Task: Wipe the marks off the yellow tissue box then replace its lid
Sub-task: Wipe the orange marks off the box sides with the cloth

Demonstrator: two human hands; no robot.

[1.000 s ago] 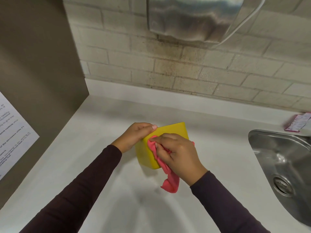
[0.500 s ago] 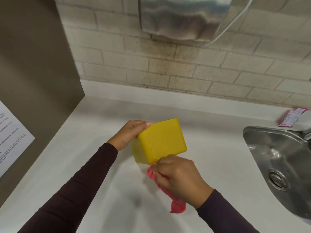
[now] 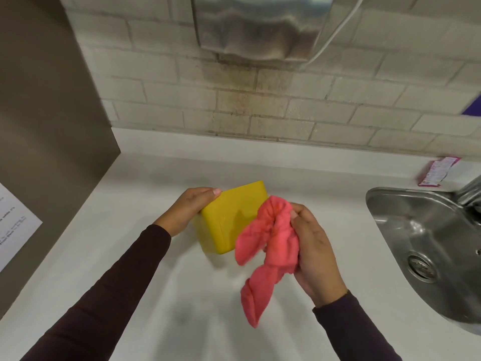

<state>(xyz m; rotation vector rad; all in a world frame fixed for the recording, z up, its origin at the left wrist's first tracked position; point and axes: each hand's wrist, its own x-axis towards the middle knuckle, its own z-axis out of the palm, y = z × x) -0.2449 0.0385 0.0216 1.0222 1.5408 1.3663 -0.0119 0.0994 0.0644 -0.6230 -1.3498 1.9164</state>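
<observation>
Left hand clamps the far corner of the yellow tissue box, tilted on the white bench, while the right hand grips a bunched pink cloth just beside its near face. Any marks are too faint to tell. Steel sink right, cut off; brick wall behind.

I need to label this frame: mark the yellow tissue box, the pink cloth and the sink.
yellow tissue box [image 3: 229, 220]: head view, on its broad upturned yellow face.
pink cloth [image 3: 270, 241]: head view, on the bunched middle by the right hand.
sink [image 3: 416, 230]: head view, on the bare steel basin.
</observation>
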